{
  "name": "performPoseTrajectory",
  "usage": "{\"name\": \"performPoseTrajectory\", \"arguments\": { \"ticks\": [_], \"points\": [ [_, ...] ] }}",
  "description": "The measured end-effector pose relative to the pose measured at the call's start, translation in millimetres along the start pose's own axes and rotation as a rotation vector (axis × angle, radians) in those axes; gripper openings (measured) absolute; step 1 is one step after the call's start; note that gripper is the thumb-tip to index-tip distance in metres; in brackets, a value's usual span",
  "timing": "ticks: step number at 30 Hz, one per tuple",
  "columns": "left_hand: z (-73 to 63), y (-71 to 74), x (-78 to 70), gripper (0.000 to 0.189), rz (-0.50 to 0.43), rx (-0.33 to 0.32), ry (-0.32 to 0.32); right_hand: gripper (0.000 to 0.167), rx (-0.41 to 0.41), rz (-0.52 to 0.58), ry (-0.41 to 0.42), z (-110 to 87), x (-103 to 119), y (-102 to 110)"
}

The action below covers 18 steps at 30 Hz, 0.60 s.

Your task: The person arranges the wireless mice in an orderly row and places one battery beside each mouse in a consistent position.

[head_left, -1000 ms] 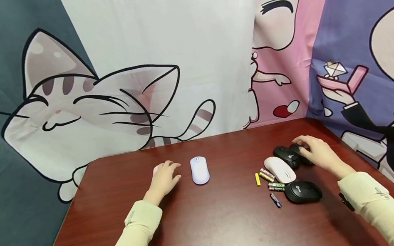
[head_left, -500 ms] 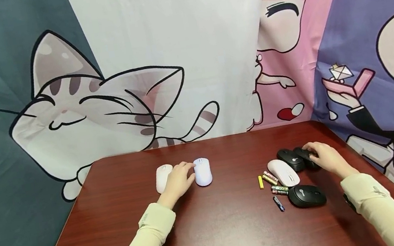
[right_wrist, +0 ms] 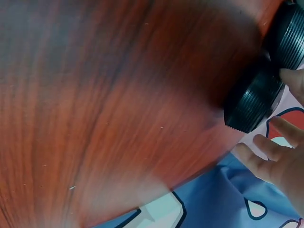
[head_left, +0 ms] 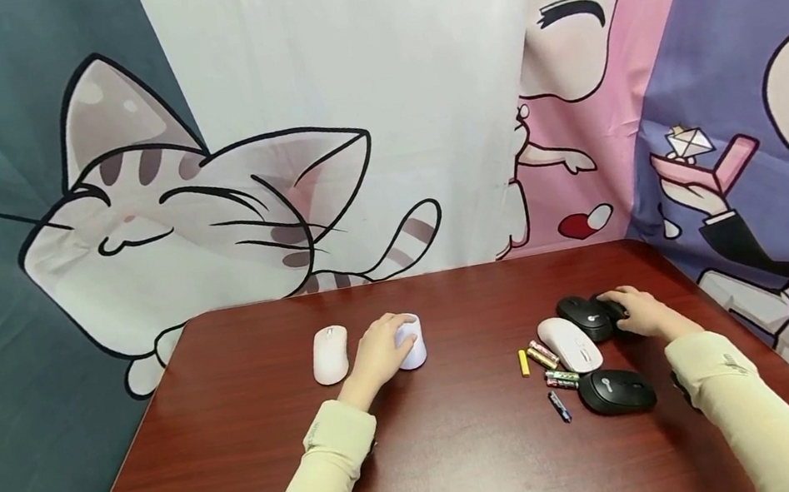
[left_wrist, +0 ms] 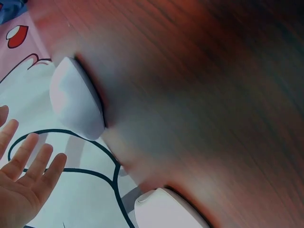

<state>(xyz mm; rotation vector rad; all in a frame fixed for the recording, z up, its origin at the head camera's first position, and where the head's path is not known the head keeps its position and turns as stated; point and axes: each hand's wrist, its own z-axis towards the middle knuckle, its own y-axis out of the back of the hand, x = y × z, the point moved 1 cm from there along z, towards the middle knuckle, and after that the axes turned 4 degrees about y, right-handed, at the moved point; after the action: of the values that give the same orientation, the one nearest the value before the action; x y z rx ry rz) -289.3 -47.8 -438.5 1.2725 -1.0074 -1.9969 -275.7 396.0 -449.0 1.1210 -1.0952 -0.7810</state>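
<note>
Lavender mouse (head_left: 419, 352) | left hand (head_left: 381, 349): spread near it | right hand (head_left: 641, 313): spread by 1 black mouse (right_wrist: 252, 100) | both contacts unclear

On the table (head_left: 469, 454), the first mouse (head_left: 330, 356) lies left of the fingers of the left hand (head_left: 377, 352); the second mouse (left_wrist: 76, 102) is just to their right (whether they touch it, I cannot tell). The third mouse (right_wrist: 254, 97) lies at the fingers of the right hand (head_left: 642, 314), the fourth mouse (head_left: 583, 318) just left of it. Left and in front of those fingers lies the fifth mouse (head_left: 570, 345), then the sixth mouse (head_left: 617, 393), closer to the person. Batteries (head_left: 561, 378) lie farther left, and the curtain (head_left: 370, 73) hangs beyond all the fingers.
</note>
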Motion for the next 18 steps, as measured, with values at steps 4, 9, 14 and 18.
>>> {"name": "performPoseTrajectory", "arguments": {
  "ticks": [4,9,14,18],
  "points": [
    [0.8,-1.7,-0.9,0.028,0.010,0.017,-0.003,0.053,0.053,0.014,-0.013,2.1,-1,-1],
    [4.5,-4.7,-3.1,0.029,0.036,0.050,-0.009,0.058,0.133,0.046,0.030,6.5,-5,1],
    [7.6,-7.1,-5.6,0.031,0.064,0.084,0.006,0.066,0.211,0.053,0.044,14.3,-5,3],
    [9.6,-7.4,-7.2,0.031,0.067,0.084,0.016,0.072,0.247,0.014,0.022,21.0,-5,3]
  ]
}}
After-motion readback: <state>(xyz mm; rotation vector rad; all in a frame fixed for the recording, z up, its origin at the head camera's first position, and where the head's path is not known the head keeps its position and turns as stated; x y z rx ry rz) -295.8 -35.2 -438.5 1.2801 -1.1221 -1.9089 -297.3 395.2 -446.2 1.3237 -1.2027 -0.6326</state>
